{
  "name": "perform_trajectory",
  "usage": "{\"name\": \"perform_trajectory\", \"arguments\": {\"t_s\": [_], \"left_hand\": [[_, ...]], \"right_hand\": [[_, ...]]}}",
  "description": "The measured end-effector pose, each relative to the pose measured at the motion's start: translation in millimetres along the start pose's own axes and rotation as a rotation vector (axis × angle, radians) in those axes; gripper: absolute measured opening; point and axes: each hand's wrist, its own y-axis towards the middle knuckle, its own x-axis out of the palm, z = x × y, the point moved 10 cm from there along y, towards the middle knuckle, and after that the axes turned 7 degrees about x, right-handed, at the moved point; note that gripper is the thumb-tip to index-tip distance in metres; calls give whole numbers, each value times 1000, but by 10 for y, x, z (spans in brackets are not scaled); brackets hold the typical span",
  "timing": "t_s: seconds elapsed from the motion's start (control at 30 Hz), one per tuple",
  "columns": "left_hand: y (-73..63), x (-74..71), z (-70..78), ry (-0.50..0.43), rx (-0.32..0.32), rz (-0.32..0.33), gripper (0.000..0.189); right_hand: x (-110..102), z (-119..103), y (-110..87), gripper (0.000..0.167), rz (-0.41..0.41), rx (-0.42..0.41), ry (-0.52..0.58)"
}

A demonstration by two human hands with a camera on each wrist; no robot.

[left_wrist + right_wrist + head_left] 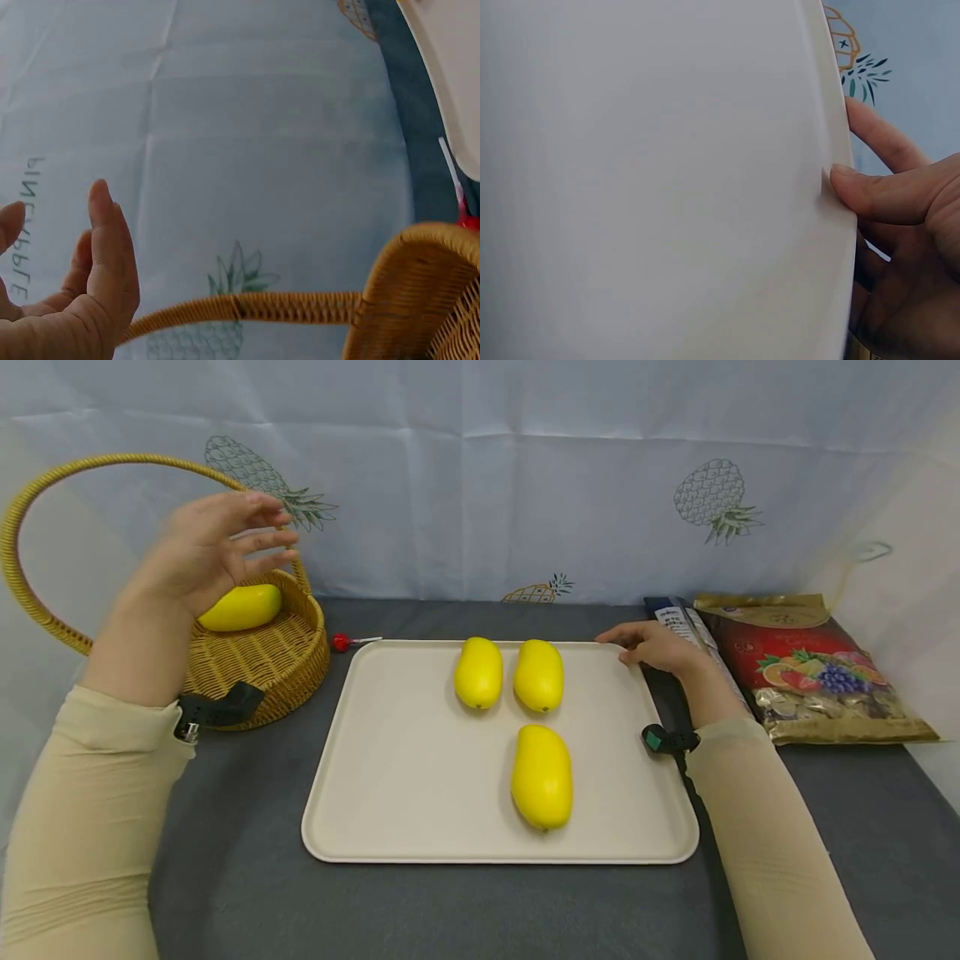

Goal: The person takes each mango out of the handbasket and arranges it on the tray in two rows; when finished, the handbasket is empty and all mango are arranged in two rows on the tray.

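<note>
My left hand (217, 547) is raised over a round wicker basket (288, 664) with a tall handle, its fingers loosely extended and holding nothing. One yellow mango (243, 607) lies in that basket, partly hidden by the wrist. At the far right corner of a cream tray (420, 760), my right hand (656, 646) grips the rim. In the right wrist view the thumb (855, 191) presses on the tray's edge, with fingers behind it. On the tray, two mangoes (478, 673) (538, 677) lie side by side toward the back, and a third mango (542, 777) lies nearer the front.
A red lollipop (341, 642) lies between basket and tray. To the right, a red and gold bag (817, 668) with fruit pictures rests beside a dark packet (678, 618), close to my right forearm. A pineapple-print cloth (465, 485) hangs behind the dark table (450, 910).
</note>
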Motion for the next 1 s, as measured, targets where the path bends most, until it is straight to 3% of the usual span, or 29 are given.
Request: {"name": "perform_trajectory", "arguments": {"t_s": [0.1,0.3,0.47,0.67,0.83,1.0], "left_hand": [[39,-233,-39,-19,-38,70,17],[44,-675,-166,32,-160,232,21],[35,-940,-213,36,-191,315,31],[63,-1131,-240,52,-190,394,37],[59,-1225,-270,203,-219,416,62],[27,-1333,-320,282,-251,443,68]], "right_hand": [[-6,-6,-8,42,3,-4,-4],[-1,-17,-14,41,4,-8,3],[-4,-25,-12,41,5,-18,4],[-19,-14,-19,41,5,-22,-9],[-18,-30,-19,41,4,-22,-6],[-11,-35,-10,41,1,-20,-3]]}}
